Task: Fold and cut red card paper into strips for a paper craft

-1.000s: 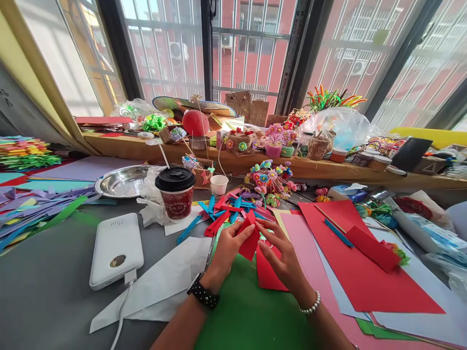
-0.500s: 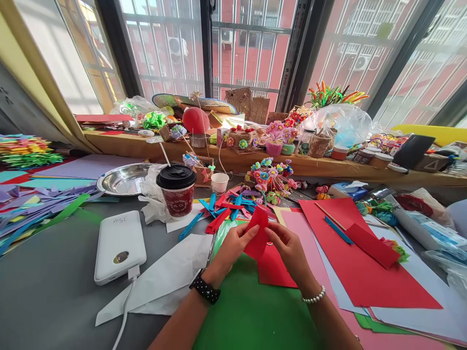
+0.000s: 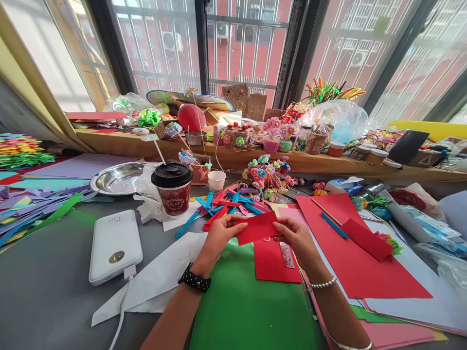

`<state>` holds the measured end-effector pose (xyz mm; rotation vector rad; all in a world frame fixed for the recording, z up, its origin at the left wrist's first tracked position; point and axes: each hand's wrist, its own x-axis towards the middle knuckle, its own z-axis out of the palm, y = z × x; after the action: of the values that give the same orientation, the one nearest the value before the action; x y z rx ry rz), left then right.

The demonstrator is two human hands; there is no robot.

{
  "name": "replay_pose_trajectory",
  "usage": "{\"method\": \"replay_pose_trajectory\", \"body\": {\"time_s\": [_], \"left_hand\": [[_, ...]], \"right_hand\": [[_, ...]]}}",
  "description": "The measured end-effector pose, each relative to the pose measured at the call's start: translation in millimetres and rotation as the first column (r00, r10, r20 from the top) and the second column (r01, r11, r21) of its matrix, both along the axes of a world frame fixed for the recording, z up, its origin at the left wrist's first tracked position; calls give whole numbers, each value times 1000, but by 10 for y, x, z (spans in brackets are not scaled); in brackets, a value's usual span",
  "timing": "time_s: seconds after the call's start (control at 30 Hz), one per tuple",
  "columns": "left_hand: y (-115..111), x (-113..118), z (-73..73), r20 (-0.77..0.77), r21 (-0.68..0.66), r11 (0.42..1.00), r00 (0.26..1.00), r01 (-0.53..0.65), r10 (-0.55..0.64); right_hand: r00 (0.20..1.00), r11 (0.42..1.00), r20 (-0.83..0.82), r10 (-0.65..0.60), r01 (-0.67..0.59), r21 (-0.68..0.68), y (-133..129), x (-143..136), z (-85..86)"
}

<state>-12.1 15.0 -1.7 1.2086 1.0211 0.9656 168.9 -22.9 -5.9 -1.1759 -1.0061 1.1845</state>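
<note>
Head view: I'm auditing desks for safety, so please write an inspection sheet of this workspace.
Surface: gray table, green sheet laid on it.
Held item: small red paper, above another red sheet.
Clutter: lidded cup, white power bank, heaped paper strips.
Hands: left hand and right hand pinch opposite ends of the small red paper.
Cables: white cable plugged into the white power bank; it runs off the lower edge.
Surroundings: ledge crowded with crafts, windows beyond.

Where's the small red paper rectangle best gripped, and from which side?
Probably by its short ends, the left hand coming from the left, the right hand from the right, as now: the small red paper rectangle looks thin and flat, longer across than tall, its right end slightly higher.
</note>
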Motion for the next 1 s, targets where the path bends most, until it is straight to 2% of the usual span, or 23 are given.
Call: {"method": "replay_pose_trajectory", "body": {"time_s": [0.13,0.33,0.47,0.53,0.63,0.7,0.83,1.0], "left_hand": [[-22,15,48,-12,3,1000,1000,20,-20],[-49,41,68,91,-99,987,989,125,-116],[-27,34,40,142,-148,989,990,9,12],[-36,42,21,200,-190,982,979,6,33],[-82,78,-5,306,-236,960,949,150,-73],[-114,109,-18,344,-221,952,930,213,-129],[-133,145,-25,334,-156,981,941,114,-57],[-124,144,-5,372,-71,996,928,47,-17]], "right_hand": [[990,992,55,127,-127,-2,-34,-23,44],[988,986,15,153,-154,68,-46,-35,34],[986,983,30,163,-165,84,-37,-29,15],[992,985,27,120,-122,119,-26,-39,-14],[999,979,36,28,-35,203,-17,-79,-59],[995,964,99,7,-33,263,-25,-115,-66],[959,929,281,40,-139,342,-61,-167,-18],[930,917,365,27,-168,361,-74,-165,5]]}}
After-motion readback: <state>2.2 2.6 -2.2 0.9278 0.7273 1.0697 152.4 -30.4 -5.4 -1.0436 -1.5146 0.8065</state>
